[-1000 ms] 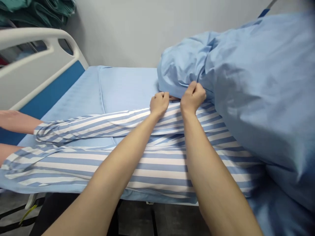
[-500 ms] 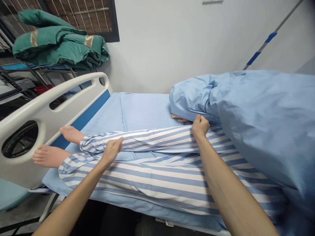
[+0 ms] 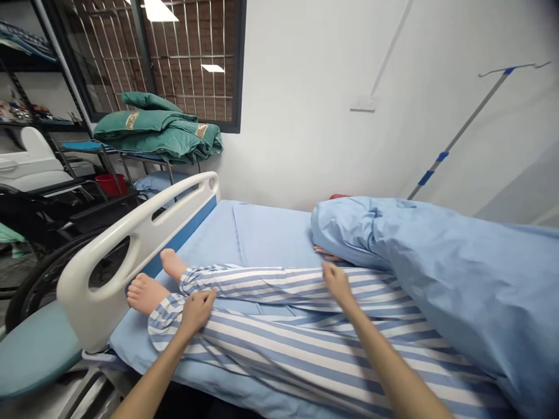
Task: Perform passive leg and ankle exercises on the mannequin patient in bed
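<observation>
Striped blue-and-white trousers (image 3: 279, 343) cover the legs of a figure lying on the bed, with bare feet (image 3: 146, 293) at the left end. My left hand (image 3: 198, 311) is closed over the nearer trouser leg, close to its cuff. My right hand (image 3: 337, 283) makes a fist at the farther leg around thigh height. What either fist holds, if anything, is hidden under the fingers. A light-blue quilt (image 3: 419, 250) lies bunched over the figure's upper part, and the fingers of a hand (image 3: 327, 254) poke out beneath its edge.
A white footboard (image 3: 105, 291) closes off the bed's left end. Beyond it are a wheelchair (image 3: 43, 233), a red bucket (image 3: 111, 184) and a folded green padded bundle (image 3: 161, 131) under the barred window. An IV pole (image 3: 463, 128) stands behind the quilt.
The view has tilted up, showing more wall and window. My right hand has shifted away from the quilt's edge, toward the feet. My left hand now sits lower, over the nearer leg.
</observation>
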{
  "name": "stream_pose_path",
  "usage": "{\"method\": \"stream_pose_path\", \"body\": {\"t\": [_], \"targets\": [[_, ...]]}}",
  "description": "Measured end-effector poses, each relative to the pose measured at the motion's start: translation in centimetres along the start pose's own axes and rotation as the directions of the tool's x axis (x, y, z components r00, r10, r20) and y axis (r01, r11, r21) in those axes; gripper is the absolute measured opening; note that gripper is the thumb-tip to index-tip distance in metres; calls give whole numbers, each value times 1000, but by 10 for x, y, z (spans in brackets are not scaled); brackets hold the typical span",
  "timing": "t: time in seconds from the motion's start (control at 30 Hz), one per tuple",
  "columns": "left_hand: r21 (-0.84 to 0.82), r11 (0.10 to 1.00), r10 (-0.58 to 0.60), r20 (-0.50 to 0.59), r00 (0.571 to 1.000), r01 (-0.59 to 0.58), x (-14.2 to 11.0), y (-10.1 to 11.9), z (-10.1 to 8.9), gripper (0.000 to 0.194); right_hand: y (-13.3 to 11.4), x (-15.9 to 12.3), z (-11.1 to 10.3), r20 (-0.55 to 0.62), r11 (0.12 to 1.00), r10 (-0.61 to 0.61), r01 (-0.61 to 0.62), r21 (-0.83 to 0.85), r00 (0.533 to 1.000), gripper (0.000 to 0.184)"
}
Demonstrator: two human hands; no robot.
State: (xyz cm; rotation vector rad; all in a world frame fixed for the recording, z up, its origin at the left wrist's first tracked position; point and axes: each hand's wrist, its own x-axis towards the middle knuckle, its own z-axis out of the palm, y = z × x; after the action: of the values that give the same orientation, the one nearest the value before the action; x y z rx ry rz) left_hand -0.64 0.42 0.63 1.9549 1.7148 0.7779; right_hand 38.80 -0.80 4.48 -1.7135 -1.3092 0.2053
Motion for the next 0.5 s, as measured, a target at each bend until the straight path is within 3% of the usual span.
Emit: {"method": "stream_pose_path", "body": {"t": [0.13, 0.27, 0.37, 0.5], "targets": [[13, 1000, -20, 17, 1000, 20, 1, -3, -2, 48, -92, -68, 83, 217, 980, -117, 76, 185, 969, 43], [-47, 999, 27, -16, 1000, -28, 2, -11, -4, 47, -171, -117, 156, 286, 952, -179, 93, 292, 941, 42], [-77, 988, 126, -62, 990, -131, 2, -20, -2, 47, -196, -138, 192, 293, 953, -146, 55, 297, 945, 42], [-71, 973, 208, -125, 970, -218, 5, -32, 6, 42, -193, -153, 216, 256, 978, -36, -19, 209, 966, 45]]}}
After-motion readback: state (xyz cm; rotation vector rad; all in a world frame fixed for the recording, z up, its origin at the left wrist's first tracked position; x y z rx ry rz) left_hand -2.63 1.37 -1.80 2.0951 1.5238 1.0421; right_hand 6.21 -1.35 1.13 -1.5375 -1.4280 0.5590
